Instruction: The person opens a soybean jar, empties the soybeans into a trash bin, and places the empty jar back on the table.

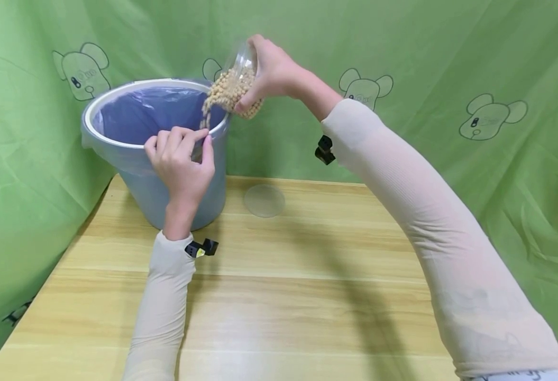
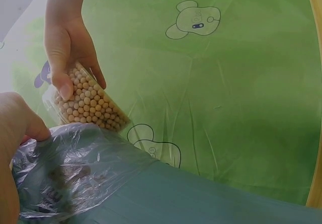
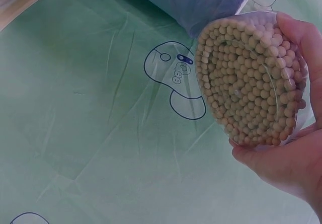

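Left hand [image 1: 183, 159] is pinching the plastic liner at the front rim of the blue bucket [image 1: 157, 196] on the table [image 1: 307, 296]. Right hand [image 1: 271, 71] grips a clear cup of beans [image 1: 233, 90], tipped over the bucket's right edge, beans spilling in.

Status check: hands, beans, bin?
Right hand holds clear cup tipped, beans pouring into bin. Left hand pinches liner at rim. Nothing in the way.
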